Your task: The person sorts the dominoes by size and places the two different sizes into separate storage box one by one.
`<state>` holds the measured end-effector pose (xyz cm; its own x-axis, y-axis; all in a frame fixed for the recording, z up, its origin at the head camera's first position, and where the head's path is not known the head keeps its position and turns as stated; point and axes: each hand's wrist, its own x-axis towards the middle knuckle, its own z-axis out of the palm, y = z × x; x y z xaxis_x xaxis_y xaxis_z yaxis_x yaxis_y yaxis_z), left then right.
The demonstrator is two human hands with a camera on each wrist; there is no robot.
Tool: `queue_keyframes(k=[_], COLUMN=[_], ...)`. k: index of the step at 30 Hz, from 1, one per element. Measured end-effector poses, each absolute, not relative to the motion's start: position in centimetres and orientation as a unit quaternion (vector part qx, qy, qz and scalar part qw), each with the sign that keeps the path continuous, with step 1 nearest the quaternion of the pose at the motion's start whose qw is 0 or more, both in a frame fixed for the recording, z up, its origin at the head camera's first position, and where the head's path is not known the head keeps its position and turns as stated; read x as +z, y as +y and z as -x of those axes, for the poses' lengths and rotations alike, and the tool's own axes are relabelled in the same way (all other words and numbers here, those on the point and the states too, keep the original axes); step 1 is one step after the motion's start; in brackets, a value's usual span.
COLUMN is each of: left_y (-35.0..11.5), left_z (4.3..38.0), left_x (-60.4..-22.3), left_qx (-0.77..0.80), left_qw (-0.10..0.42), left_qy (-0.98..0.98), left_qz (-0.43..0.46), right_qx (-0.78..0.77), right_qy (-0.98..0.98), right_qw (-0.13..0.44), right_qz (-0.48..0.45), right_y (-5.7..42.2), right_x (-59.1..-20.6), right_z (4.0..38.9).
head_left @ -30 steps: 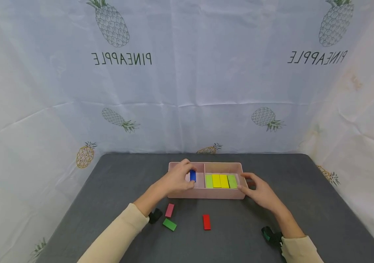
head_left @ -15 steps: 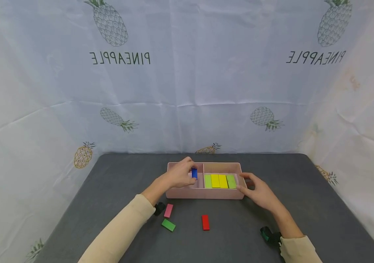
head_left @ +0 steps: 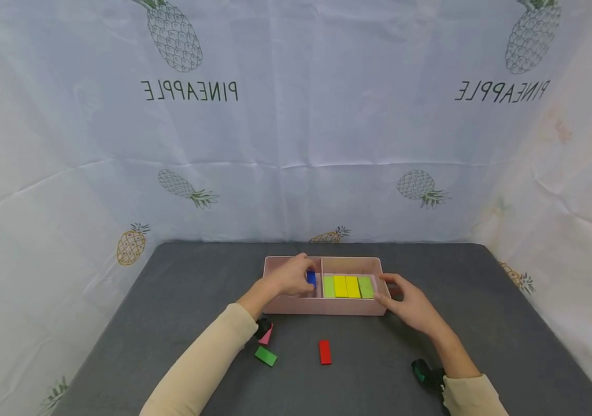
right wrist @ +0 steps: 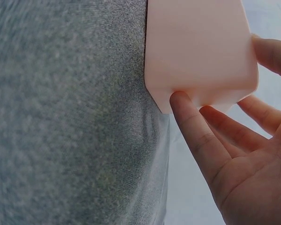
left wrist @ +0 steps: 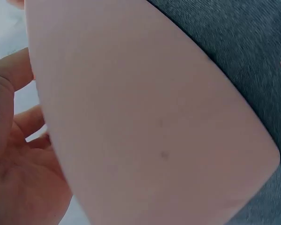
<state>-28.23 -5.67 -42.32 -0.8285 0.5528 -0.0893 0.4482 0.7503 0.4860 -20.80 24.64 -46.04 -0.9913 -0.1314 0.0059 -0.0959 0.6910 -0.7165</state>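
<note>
A pink two-compartment box (head_left: pixel 325 307) lies lengthwise on the table. My left hand (head_left: pixel 287 278) reaches over its front wall into the left compartment, pinching a blue rectangular block (head_left: pixel 311 279) on end between thumb and fingers, close beside the divider. In the left wrist view the box's wall hides that block and part of the left hand (left wrist: pixel 25 178). My right hand (head_left: pixel 411 305) holds the box's right end, thumb at the front rim and fingers along the end wall, as the right wrist view also shows. Two yellow blocks (head_left: pixel 346 286) stand between light green blocks (head_left: pixel 366 287) in the right compartment.
On the dark grey table (head_left: pixel 379 370), in front of the box, lie a red block (head_left: pixel 325 352), a green block (head_left: pixel 266 356) and a pink block (head_left: pixel 266 336) partly covered by the left wrist's camera. A pineapple-print cloth (head_left: pixel 296 115) hangs behind and at both sides.
My left hand has moved right with the blue block, toward the divider, and lowered it slightly. The wrist camera now overlaps the pink block. My right hand has stayed at the box's end.
</note>
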Motion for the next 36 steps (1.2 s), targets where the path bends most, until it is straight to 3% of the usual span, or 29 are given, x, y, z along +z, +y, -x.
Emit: queue_keyframes(k=[17, 36], left_y=[-4.3, -5.0], left_z=[29.8, 29.1], left_x=[-44.1, -43.6], left_qx=[0.196, 0.213], left_qw=[0.153, 0.133], left_qy=[0.925, 0.933], left_qz=[-0.288, -0.258], right_qx=[-0.393, -0.396], right_qy=[0.917, 0.915], right_qw=[0.018, 0.016], right_qz=[0.070, 0.076], right_y=[24.7, 24.8], right_x=[-46.2, -46.1], right_z=[20.6, 20.8])
